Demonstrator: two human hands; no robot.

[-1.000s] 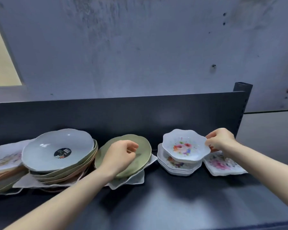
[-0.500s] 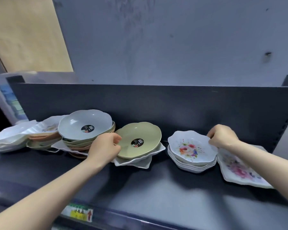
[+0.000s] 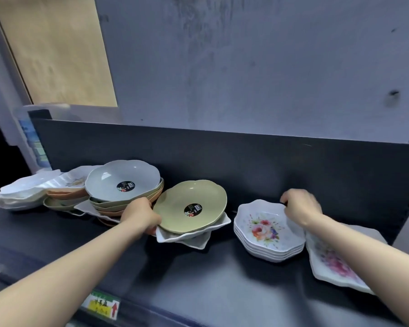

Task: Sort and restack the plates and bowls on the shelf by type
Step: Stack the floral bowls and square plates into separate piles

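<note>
Now left hand (image 3: 139, 214) grips the green plate (image 3: 198, 194) rim; right hand (image 3: 301, 208) grips the floral bowl (image 3: 265, 228) rim.

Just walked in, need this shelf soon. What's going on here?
A person is sorting dishes on the dark shelf. Their left hand grips the left rim of the green plate, which sits tilted on white square dishes. Their right hand holds the far rim of the top floral bowl on its stack.

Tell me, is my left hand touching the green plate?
Touching. The head view shows the left hand gripping the green plate at its left rim, fingers curled around the edge.
</note>
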